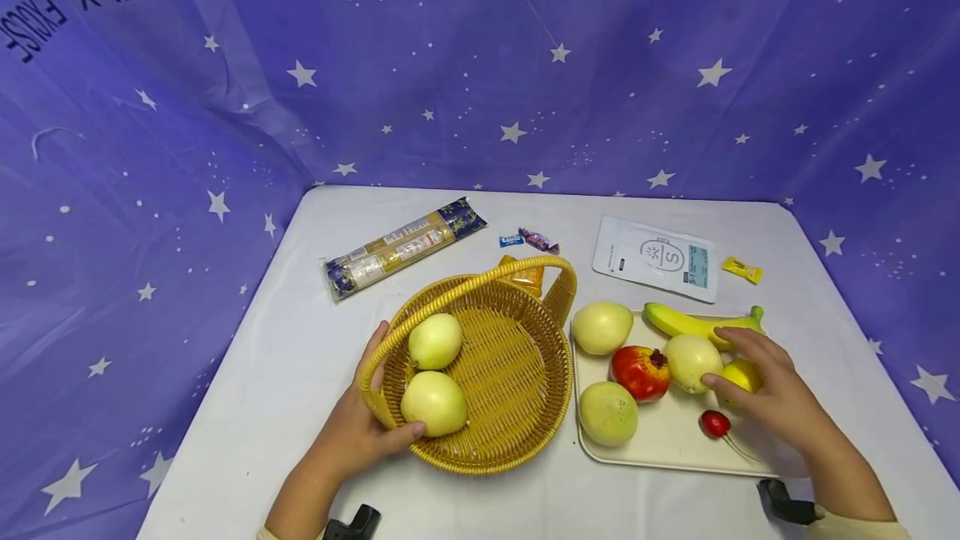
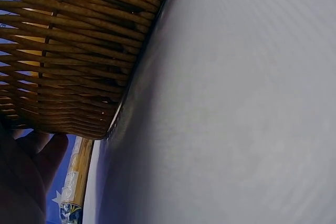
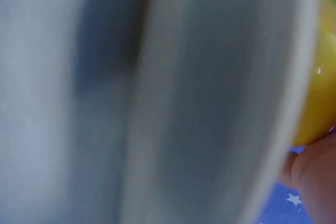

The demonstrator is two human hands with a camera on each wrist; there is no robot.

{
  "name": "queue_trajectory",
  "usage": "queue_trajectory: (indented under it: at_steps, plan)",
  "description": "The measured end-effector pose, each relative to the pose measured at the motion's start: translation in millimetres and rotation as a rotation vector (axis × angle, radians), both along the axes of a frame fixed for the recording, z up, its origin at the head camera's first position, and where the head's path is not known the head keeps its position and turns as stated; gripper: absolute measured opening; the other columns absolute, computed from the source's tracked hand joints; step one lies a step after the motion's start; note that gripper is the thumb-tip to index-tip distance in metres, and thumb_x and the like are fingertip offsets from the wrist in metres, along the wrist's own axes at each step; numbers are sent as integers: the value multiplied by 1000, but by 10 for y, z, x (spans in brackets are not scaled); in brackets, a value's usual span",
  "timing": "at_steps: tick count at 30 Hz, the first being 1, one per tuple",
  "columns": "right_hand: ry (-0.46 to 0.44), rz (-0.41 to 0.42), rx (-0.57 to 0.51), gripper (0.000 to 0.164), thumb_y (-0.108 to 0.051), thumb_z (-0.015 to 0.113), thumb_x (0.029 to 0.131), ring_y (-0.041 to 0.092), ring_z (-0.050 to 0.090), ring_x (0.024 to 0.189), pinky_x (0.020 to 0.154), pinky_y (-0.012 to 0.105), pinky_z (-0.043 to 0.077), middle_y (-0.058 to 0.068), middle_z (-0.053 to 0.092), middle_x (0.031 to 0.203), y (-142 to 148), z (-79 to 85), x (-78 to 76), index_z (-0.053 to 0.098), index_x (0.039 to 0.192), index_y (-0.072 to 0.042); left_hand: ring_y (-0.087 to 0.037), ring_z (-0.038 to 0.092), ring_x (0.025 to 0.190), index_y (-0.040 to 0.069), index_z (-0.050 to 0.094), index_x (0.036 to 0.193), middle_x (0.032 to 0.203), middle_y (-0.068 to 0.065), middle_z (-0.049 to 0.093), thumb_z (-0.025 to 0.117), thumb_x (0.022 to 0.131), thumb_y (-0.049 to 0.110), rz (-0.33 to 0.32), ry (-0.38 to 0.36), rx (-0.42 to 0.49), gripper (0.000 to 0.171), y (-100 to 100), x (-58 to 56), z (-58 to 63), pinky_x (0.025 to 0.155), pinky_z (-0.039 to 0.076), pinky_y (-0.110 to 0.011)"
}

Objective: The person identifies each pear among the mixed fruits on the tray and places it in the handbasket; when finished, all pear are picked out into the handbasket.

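My left hand [image 1: 360, 432] grips the left side of a woven basket [image 1: 510, 357] with an arched handle, its thumb over the rim. In the left wrist view, fingers [image 2: 50, 153] lie against the outer weave. Two pale yellow-green round fruits, an upper one [image 1: 435, 341] and a lower one [image 1: 435, 403], lie in the basket's left side. My right hand [image 1: 780, 390] reaches over a cream tray [image 1: 660, 448], thumb and fingers spread at the right side of a pale round fruit [image 1: 692, 361]. A lemon [image 1: 741, 380] lies partly hidden under this hand.
The tray also bears a banana [image 1: 690, 325], a pomegranate [image 1: 640, 373], a radish [image 1: 714, 423] and two more pale fruits. Behind lie a noodle packet [image 1: 405, 247], wrapped candies [image 1: 538, 241], an orange package [image 1: 528, 277], a white pouch [image 1: 655, 258] and a yellow sachet [image 1: 742, 269].
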State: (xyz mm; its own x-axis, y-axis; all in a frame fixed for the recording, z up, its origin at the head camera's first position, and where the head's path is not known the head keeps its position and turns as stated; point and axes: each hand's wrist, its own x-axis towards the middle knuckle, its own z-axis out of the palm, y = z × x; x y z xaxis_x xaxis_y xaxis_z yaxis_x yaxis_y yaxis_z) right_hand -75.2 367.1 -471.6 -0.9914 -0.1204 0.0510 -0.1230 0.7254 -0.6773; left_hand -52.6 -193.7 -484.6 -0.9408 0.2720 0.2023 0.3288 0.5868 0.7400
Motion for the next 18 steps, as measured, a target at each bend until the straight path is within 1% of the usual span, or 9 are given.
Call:
queue_trajectory:
  at_steps: [2, 4, 7, 12, 14, 15, 18]
  plan:
    - [12, 13, 12, 70, -27, 79, 81, 51, 17, 133, 100, 77, 7, 17, 36, 146, -29, -5, -1, 48, 141, -13, -22, 22, 143, 19, -3, 157, 162, 0, 5, 86, 63, 49, 0, -2, -1, 133, -2, 2, -1, 110, 26, -48]
    - [18, 21, 44, 73, -31, 81, 78, 52, 18, 132, 98, 78, 8, 18, 36, 145, -58, -11, 4, 48, 141, -12, -22, 22, 143, 19, -3, 157, 162, 0, 5, 86, 63, 49, 1, -3, 0, 133, -3, 3, -2, 110, 25, -47]
    - [21, 12, 82, 80, -37, 84, 73, 51, 19, 132, 98, 78, 10, 17, 38, 143, -97, -16, 20, 49, 140, -11, -22, 23, 143, 19, -3, 157, 162, 0, 5, 86, 63, 48, 0, 2, -3, 133, -4, 3, -4, 110, 26, -47]
    - [56, -6, 188, 91, -48, 86, 67, 45, 30, 127, 99, 75, 12, 13, 45, 136, -174, -19, 54, 47, 142, -15, -21, 26, 142, 18, -3, 157, 162, 0, 6, 86, 63, 48, -5, 12, -8, 133, -8, 7, -2, 108, 28, -48]
    - [74, 10, 215, 92, -49, 85, 66, 43, 34, 126, 102, 72, 9, 13, 47, 137, -206, -4, 54, 46, 143, -16, -21, 26, 142, 18, -3, 157, 162, 0, 8, 86, 63, 48, -6, 13, -5, 133, -9, 7, -2, 109, 28, -47]
    - [75, 24, 224, 93, -49, 85, 67, 43, 34, 127, 105, 70, 5, 14, 47, 138, -220, 6, 49, 44, 145, -17, -21, 26, 142, 18, -3, 157, 162, -1, 9, 86, 63, 48, -7, 14, -3, 133, -9, 7, -3, 109, 28, -46]
    - [68, 56, 241, 94, -48, 84, 69, 44, 35, 130, 113, 58, -5, 16, 45, 142, -263, 32, 29, 41, 147, -19, -21, 26, 142, 18, -3, 157, 162, -3, 10, 86, 63, 48, -8, 12, 1, 133, -7, 6, -7, 109, 27, -45]
